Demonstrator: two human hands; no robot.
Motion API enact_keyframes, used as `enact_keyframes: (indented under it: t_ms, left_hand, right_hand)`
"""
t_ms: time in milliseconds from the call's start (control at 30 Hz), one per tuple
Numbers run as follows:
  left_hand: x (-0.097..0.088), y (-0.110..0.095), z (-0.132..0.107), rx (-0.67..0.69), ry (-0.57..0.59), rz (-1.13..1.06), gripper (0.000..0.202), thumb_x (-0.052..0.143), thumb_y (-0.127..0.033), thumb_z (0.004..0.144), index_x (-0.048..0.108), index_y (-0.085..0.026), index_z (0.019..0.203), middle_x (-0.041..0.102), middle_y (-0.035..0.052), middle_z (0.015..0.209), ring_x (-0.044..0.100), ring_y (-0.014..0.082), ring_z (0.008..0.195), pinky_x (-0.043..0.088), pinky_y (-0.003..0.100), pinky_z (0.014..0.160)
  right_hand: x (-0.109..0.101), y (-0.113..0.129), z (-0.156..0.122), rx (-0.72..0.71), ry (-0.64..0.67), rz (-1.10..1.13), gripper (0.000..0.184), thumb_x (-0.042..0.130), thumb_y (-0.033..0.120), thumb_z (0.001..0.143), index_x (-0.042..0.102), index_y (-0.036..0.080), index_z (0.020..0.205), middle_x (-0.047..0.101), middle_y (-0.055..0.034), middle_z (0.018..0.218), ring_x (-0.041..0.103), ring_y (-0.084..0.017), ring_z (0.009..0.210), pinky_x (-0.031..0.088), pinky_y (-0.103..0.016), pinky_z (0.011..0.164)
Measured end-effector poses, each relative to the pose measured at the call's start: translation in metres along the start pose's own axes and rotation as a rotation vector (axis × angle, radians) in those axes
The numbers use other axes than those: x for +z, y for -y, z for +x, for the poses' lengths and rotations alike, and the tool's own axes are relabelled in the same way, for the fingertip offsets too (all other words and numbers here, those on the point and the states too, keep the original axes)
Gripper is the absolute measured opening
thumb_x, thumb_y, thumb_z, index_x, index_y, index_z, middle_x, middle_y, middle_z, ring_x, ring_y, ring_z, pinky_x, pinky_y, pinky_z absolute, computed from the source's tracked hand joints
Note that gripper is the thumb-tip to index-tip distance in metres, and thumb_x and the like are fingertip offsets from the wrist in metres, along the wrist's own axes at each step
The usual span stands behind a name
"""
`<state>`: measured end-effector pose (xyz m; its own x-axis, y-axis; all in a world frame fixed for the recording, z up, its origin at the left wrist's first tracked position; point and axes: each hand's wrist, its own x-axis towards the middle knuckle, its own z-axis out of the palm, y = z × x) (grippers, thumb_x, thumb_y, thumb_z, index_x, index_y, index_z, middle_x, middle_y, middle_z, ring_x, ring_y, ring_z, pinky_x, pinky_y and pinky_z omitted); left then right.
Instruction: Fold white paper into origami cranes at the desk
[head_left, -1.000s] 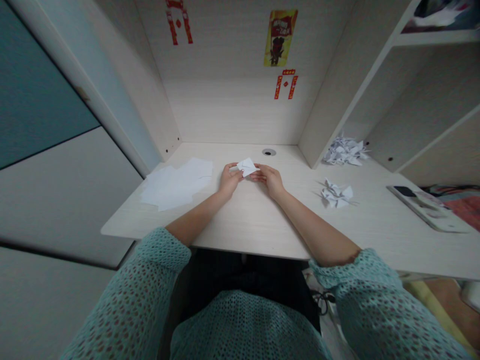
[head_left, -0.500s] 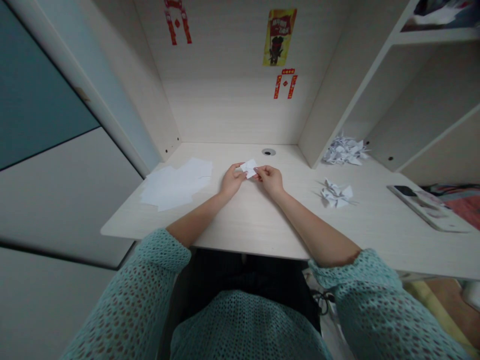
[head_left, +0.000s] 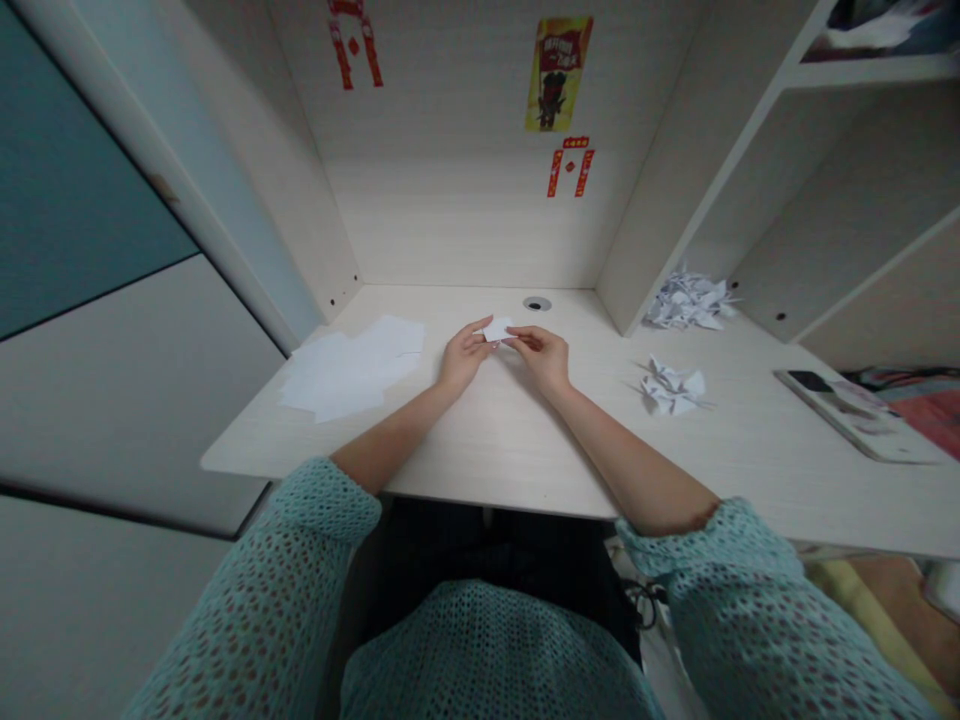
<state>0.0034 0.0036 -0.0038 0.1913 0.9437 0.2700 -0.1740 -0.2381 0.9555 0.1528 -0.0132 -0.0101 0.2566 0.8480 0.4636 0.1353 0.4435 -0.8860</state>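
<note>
Between my hands, above the middle of the desk, is a small piece of white paper [head_left: 498, 328]. My left hand [head_left: 463, 360] grips its left side, with the index finger along the far edge and the thumb at the near edge. On the right side, my right hand [head_left: 543, 358] pinches the paper between thumb and fingertips. Part of the sheet is covered by the fingers, and its folds are too small to make out.
Loose white paper sheets [head_left: 349, 368] spread over the desk [head_left: 465, 450] at left. A small pile of folded paper pieces [head_left: 673, 387] lies at right, with a larger pile [head_left: 691, 300] behind it by the shelf panel. A phone [head_left: 855, 415] rests farther right.
The paper has tilted and now shows a narrower, plainer face. My left fingers have stretched along its far edge, and my right fingertips have shifted slightly.
</note>
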Motion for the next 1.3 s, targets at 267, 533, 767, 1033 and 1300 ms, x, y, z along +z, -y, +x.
enact_keyframes:
  t_ms: [267, 533, 767, 1033, 1300]
  left_hand:
    - [-0.004, 0.004, 0.003, 0.04, -0.046, 0.058, 0.03, 0.072, -0.021, 0.067, 0.071, -0.017, 0.097, 0.072, 0.0075, 0.095, 0.065, 0.0177, 0.09, 0.047, 0.033, 0.091]
    - [-0.005, 0.004, 0.004, 0.035, -0.03, 0.033, 0.027, 0.072, -0.028, 0.07, 0.073, -0.018, 0.095, 0.074, 0.0064, 0.094, 0.067, 0.0182, 0.088, 0.048, 0.034, 0.09]
    - [-0.005, 0.006, 0.004, -0.009, -0.056, 0.004, 0.025, 0.069, -0.034, 0.074, 0.074, -0.018, 0.093, 0.074, 0.0075, 0.092, 0.068, 0.0195, 0.088, 0.049, 0.032, 0.083]
    - [0.0, -0.001, -0.002, 0.059, -0.104, 0.002, 0.023, 0.072, -0.034, 0.071, 0.075, -0.017, 0.087, 0.075, 0.0065, 0.091, 0.069, 0.0192, 0.086, 0.051, 0.033, 0.085]
    - [0.001, -0.003, -0.003, 0.005, -0.155, 0.002, 0.026, 0.073, -0.034, 0.07, 0.074, -0.016, 0.09, 0.074, 0.007, 0.087, 0.068, 0.0193, 0.084, 0.051, 0.03, 0.078]
  right_hand:
    - [0.0, 0.001, 0.003, 0.137, 0.124, 0.241, 0.027, 0.079, 0.029, 0.059, 0.073, 0.021, 0.084, 0.074, -0.0021, 0.077, 0.068, -0.017, 0.074, 0.052, -0.033, 0.081]
    - [-0.004, -0.003, 0.006, 0.106, 0.113, 0.152, 0.021, 0.078, 0.036, 0.061, 0.074, 0.021, 0.076, 0.074, -0.0034, 0.079, 0.067, -0.018, 0.076, 0.052, -0.033, 0.078]
    - [-0.002, -0.003, 0.007, 0.14, 0.132, 0.217, 0.023, 0.079, 0.038, 0.058, 0.073, 0.021, 0.072, 0.074, -0.0021, 0.073, 0.066, -0.015, 0.069, 0.05, -0.029, 0.072]
    - [0.002, 0.001, 0.002, 0.244, 0.065, 0.166, 0.033, 0.077, 0.045, 0.06, 0.073, 0.019, 0.079, 0.073, -0.0044, 0.074, 0.068, -0.017, 0.069, 0.048, -0.026, 0.061]
    - [0.009, 0.002, -0.001, 0.239, -0.015, 0.215, 0.029, 0.078, 0.041, 0.058, 0.073, 0.019, 0.076, 0.073, -0.0043, 0.071, 0.068, -0.017, 0.068, 0.047, -0.027, 0.063]
